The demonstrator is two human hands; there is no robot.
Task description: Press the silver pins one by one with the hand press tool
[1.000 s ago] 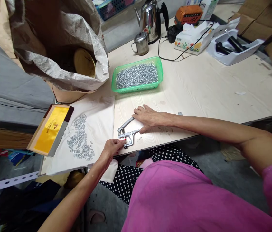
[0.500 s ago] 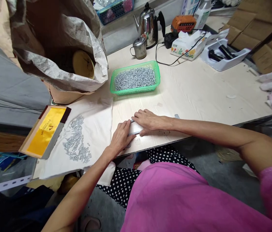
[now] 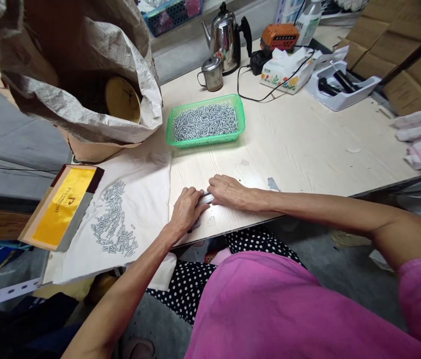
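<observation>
Near the front edge of the table, my left hand (image 3: 187, 207) and my right hand (image 3: 229, 192) are closed on the two ends of narrow grey strips (image 3: 206, 198), apparently metal. The strips lie close together, and the fingers cover their ends. To the left, many small silvery metal pins (image 3: 113, 222) are spread on a white cloth (image 3: 150, 199). Beyond the hands stands a green plastic basket (image 3: 242, 119) filled with similar small metal pieces (image 3: 205, 121).
A large open sack (image 3: 120, 55) holding a yellowish bowl stands at the back left. A yellow box (image 3: 64, 204) rests on the cloth's left edge. Behind are a metal cup (image 3: 212, 75), a kettle (image 3: 225, 40), a tissue pack (image 3: 283, 72) and a white tray (image 3: 339, 102).
The grey strips have come together, closing the wide gap between them. My right hand has shifted slightly down and my left hand slightly left in the view, which has itself moved a little.
</observation>
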